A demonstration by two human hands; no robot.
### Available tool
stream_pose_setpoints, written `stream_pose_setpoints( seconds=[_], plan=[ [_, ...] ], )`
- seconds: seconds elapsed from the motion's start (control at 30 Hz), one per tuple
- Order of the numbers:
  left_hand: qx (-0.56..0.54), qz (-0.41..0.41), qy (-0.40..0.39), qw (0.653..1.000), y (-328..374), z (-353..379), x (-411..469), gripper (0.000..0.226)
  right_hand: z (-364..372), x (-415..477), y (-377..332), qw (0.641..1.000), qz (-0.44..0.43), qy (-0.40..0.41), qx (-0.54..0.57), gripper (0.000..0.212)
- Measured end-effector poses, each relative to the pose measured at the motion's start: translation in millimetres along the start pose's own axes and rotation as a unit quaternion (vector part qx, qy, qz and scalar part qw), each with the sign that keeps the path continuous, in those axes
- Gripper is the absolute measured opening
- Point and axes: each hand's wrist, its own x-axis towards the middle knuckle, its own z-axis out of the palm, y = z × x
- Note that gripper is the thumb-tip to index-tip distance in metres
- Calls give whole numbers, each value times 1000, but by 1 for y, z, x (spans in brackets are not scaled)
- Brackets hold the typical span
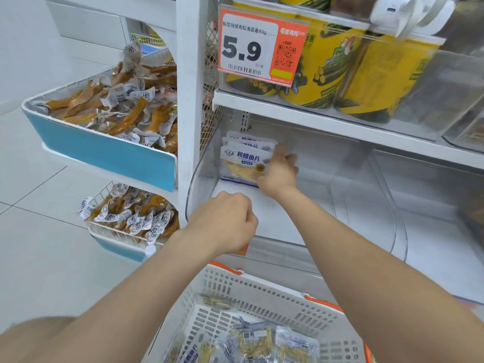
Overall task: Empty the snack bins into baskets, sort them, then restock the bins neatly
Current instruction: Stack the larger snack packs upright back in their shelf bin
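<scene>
The right hand [277,171] is reaching into the clear bin [285,218] on the lower shelf and gripping the front one of a few fish packs [243,159], thumb on its face, fingers behind its right edge. The packs are standing upright in a short row at the bin's back left corner, one behind another.

The left hand [222,221] is hovering at the bin's front left, knuckles up and fingers curled under; I cannot tell whether it is holding anything.

A white basket [262,286] with orange handles is sitting just below both forearms, and more packs [256,339] are lying loose in it, some blue-and-white, some showing yellow strips.

On the shelf above, yellow tubs [340,72] are standing behind a clear front, with a price tag [246,48] reading 5.9 hanging before them.

To the left, past a white post, two wire racks are holding heaps of brown vacuum-packed snacks: the upper rack [104,150] with a blue front, the lower rack [117,231] near the tiled floor.
</scene>
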Motion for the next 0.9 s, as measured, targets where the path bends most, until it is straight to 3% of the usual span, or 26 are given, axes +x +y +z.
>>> stream_pose_setpoints(
  seconds=[0.2,0.23,0.5,0.63,0.8,0.9],
  plan=[
    [7,3,-4,1000,0,-1,-1,26,10,2,-18,983,82,-23,160,120],
    [8,3,-4,1000,0,-1,-1,27,13,2,-18,983,96,-20,158,120],
    [17,10,10,1000,0,-2,-3,30,7,6,-7,990,124,-15,60,63],
    [24,7,20,999,2,-3,-7,32,5,2,-3,994,96,-31,34,64],
    [36,2,33,999,1,2,-9,34,12,2,-1,998,28,55,21,64],
    [33,0,36,999,-1,2,-9,35,12,3,-1,997,34,69,-26,82]
  ],
)
